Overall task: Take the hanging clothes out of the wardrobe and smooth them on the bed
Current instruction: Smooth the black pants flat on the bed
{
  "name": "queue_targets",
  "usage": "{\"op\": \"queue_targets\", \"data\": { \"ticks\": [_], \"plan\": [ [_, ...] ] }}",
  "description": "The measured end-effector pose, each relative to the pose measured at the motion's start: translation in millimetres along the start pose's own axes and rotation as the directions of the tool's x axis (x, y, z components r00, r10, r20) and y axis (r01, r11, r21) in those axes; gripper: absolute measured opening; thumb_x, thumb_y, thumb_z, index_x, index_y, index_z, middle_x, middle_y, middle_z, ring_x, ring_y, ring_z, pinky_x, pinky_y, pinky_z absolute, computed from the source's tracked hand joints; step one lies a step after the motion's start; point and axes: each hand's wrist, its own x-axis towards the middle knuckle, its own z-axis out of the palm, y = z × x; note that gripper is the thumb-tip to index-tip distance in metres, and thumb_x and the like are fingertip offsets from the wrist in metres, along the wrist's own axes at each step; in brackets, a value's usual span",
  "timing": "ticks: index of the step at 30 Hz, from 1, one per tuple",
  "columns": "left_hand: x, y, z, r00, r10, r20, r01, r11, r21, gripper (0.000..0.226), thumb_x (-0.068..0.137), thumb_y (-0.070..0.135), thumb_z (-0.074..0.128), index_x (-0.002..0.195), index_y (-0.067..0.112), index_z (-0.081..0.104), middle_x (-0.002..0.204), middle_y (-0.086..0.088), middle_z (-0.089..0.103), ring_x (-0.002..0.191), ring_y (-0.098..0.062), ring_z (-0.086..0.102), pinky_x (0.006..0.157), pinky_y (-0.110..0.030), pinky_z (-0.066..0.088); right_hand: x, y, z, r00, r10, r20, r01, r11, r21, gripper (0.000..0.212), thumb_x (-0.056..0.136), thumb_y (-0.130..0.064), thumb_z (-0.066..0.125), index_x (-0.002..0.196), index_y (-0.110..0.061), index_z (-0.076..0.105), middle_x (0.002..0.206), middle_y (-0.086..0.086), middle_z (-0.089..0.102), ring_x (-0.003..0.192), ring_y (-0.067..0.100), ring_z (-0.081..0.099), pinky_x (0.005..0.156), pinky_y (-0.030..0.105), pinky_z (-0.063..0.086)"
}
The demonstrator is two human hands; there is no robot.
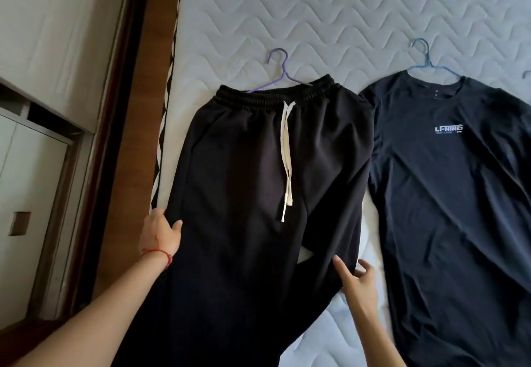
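Observation:
Black drawstring trousers point(244, 180) lie flat on the quilted white bed point(330, 21), still on a purple hanger point(280, 72) at the waistband. My left hand point(159, 233) grips the trousers' left edge, thumb on top of the cloth. My right hand point(357, 283) rests at the right leg's edge with fingers spread, fingertips touching the fabric. To the right lies a dark T-shirt point(448, 194) with a white chest logo, on a blue hanger point(428, 59).
A brown wooden bed frame point(126, 136) runs along the mattress's left side. Beyond it stands a pale wardrobe point(34, 136) with a square recessed handle. Part of another hanger point(527, 75) shows at the far right edge.

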Motion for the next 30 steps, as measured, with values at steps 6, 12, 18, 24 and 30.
{"op": "queue_targets", "data": {
  "ticks": [6,12,18,24,30],
  "plan": [
    [-36.3,-7.2,9.0,0.982,-0.165,0.09,0.173,0.981,-0.088,0.054,0.089,0.026,0.057,0.13,-0.002,0.036,0.129,-0.027,0.05,0.115,-0.046,0.05,0.094,-0.05,0.042,-41.3,44.3,21.8,0.989,0.065,0.13,-0.08,0.991,0.111,0.048,0.076,-0.028,0.074,0.111,-0.009,0.049,0.102,0.007,0.066,0.093,0.018,0.065,0.081,0.032,0.053],
    [-46.2,-30.1,11.9,0.995,-0.067,0.075,0.069,0.997,-0.025,0.031,0.092,0.021,0.051,0.107,-0.005,0.052,0.111,-0.029,0.059,0.105,-0.045,0.054,0.09,-0.048,0.046,-56.8,47.0,22.1,0.977,0.108,0.184,-0.139,0.977,0.164,0.033,0.092,-0.025,0.054,0.118,-0.005,0.057,0.11,0.007,0.065,0.105,0.025,0.06,0.096,0.04,0.047],
    [-8.5,-9.3,-11.4,0.999,-0.01,-0.051,0.006,0.998,-0.061,0.042,0.09,0.018,0.055,0.123,-0.006,0.046,0.127,-0.03,0.052,0.118,-0.046,0.047,0.1,-0.049,0.04,-31.8,45.8,-41.5,0.979,0.086,-0.187,-0.07,0.993,0.092,0.048,0.093,-0.039,0.046,0.124,-0.002,0.051,0.126,0.017,0.056,0.117,0.035,0.051,0.097,0.043,0.04],
    [-67.8,-3.6,1.8,0.935,0.159,-0.317,-0.161,0.987,0.022,0.066,0.073,0.01,0.07,0.13,0.001,0.039,0.134,-0.026,0.04,0.121,-0.044,0.04,0.097,-0.053,0.036,-43.4,66.0,-51.1,0.975,0.142,-0.172,-0.147,0.989,-0.015,0.057,0.09,-0.044,0.049,0.133,-0.009,0.037,0.128,0.018,0.053,0.117,0.036,0.05,0.093,0.04,0.038],
    [-208.0,2.9,83.9,0.638,0.769,-0.023,-0.769,0.639,0.008,0.038,0.074,0.025,0.051,0.111,0.016,0.056,0.118,-0.007,0.059,0.113,-0.018,0.047,0.095,-0.029,0.038,-70.5,73.4,-17.6,0.982,0.177,-0.062,-0.174,0.984,0.04,0.052,0.08,-0.034,0.068,0.111,-0.003,0.04,0.101,0.01,0.057,0.093,0.029,0.054,0.082,0.035,0.042]
  ]
}}
